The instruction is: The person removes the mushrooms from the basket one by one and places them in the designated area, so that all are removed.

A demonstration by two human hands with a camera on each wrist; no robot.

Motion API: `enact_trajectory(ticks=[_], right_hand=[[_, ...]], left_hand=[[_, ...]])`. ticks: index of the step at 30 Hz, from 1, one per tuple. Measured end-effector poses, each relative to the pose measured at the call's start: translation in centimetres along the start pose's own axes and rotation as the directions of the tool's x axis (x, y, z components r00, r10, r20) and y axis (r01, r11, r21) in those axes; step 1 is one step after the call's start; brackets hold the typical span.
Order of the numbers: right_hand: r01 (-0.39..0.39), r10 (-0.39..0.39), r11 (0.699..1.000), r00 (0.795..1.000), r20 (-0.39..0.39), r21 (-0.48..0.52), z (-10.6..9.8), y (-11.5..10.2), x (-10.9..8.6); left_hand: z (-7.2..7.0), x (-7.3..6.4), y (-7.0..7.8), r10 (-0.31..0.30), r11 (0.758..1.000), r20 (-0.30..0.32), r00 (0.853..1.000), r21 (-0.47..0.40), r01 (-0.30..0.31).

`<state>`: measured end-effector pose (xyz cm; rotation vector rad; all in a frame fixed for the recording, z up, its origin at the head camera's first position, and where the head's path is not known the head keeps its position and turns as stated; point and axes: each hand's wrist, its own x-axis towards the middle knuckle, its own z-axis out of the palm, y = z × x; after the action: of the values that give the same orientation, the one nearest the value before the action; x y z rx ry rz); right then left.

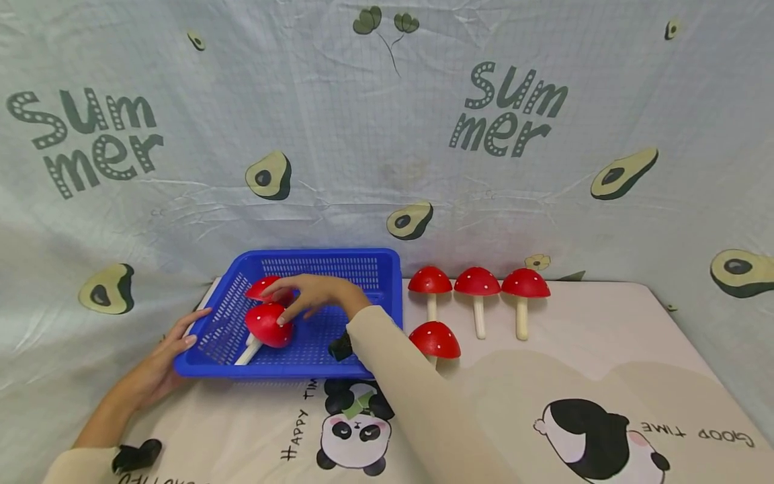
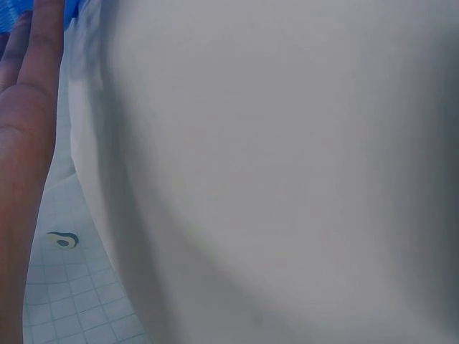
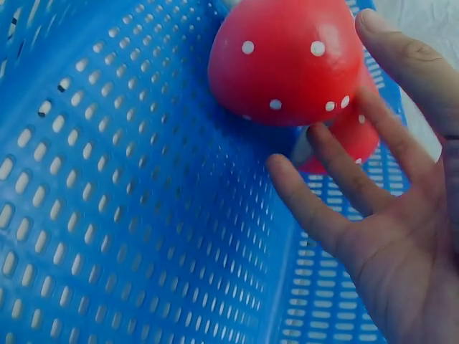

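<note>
Two toy mushrooms with white-dotted red caps lie in the left part of a blue plastic basket (image 1: 314, 371). The nearer mushroom (image 1: 269, 325) has its pale stem pointing toward the front; the farther mushroom (image 1: 261, 288) is partly hidden behind my right hand (image 1: 314, 292). That hand reaches over the basket with fingers spread, thumb right at the nearer cap (image 3: 287, 61) and fingertips by the farther cap (image 3: 358, 136). At the basket's left wall, my left hand (image 1: 158, 366) touches the rim with fairly straight fingers (image 2: 32, 64).
Right of the basket, three mushrooms (image 1: 478, 282) stand in a back row, caps away from me. A further mushroom (image 1: 435, 341) lies in front, partly covered by my right sleeve (image 1: 417, 396). A panda-print cloth (image 1: 496, 417) covers the table, with a printed curtain (image 1: 338, 134) behind.
</note>
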<state>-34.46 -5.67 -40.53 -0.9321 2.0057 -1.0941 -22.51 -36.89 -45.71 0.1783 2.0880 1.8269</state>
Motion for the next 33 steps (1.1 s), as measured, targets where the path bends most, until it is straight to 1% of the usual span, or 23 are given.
enact_trajectory(ticks=[4,7,10,13,16,18,21,24,29,33], right_hand=[[0.011,-0.009,0.998,0.999,0.032,-0.062,0.1,-0.4,0.5],[0.022,-0.013,0.992,0.997,0.076,-0.124,0.2,-0.4,0.8],[0.048,-0.03,0.988,0.992,0.123,-0.147,0.4,-0.3,1.0],[0.065,-0.043,0.985,0.989,0.142,-0.158,0.6,-0.2,1.2],[0.067,-0.041,0.98,0.99,0.137,-0.186,0.7,-0.1,1.3],[0.064,-0.035,0.973,0.991,0.131,-0.224,0.8,-0.1,1.4],[0.067,-0.031,0.954,0.992,0.124,-0.293,0.9,-0.1,1.5],[0.081,-0.043,0.934,0.993,0.114,-0.349,1.2,0.0,1.7],[0.107,-0.079,0.916,0.993,0.088,-0.386,1.5,0.3,1.9],[0.135,-0.124,0.913,0.991,0.053,-0.385,1.4,0.7,1.9]], left_hand=[[0.1,0.1,0.3,0.012,1.0,0.007,1.0,0.014,-0.012],[0.2,0.1,0.5,0.013,1.0,0.006,1.0,0.021,-0.013],[0.3,0.1,0.6,-0.002,1.0,0.002,1.0,0.014,0.002],[0.3,0.1,0.7,-0.015,1.0,0.003,1.0,0.007,0.015],[0.3,0.2,0.7,-0.02,1.0,0.002,1.0,0.003,0.02],[0.3,0.2,0.7,-0.021,1.0,0.0,1.0,0.005,0.021],[0.3,0.2,0.6,-0.018,1.0,-0.008,1.0,0.011,0.018],[0.3,0.1,0.5,-0.003,1.0,-0.01,1.0,0.022,0.003],[0.3,-0.2,0.2,0.005,1.0,-0.01,1.0,0.011,-0.005],[0.3,-0.2,0.1,0.009,1.0,0.001,1.0,0.007,-0.009]])
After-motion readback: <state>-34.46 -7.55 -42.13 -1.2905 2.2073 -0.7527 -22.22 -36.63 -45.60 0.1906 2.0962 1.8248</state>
